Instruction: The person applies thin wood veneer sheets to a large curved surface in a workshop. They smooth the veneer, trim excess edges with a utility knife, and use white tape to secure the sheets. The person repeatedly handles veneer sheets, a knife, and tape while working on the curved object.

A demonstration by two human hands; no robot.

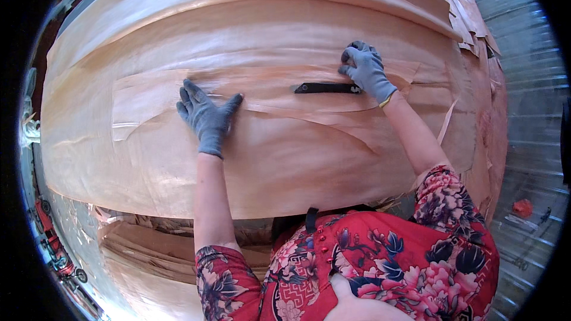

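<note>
A wide stack of thin wood veneer sheets [267,160] lies in front of me. My left hand [205,116], in a grey glove, presses flat on the top sheet with fingers spread, beside a torn, lifted strip of veneer [279,106]. My right hand [364,70], also gloved in grey, is closed on the end of a black knife-like tool [324,88] that lies along the sheet, its tip pointing left toward the tear.
More veneer scraps [470,18] are piled at the far right edge, and another stack [148,249] sits lower at the left. A corrugated metal wall [529,83] runs along the right. A small red object [522,208] lies on the floor there.
</note>
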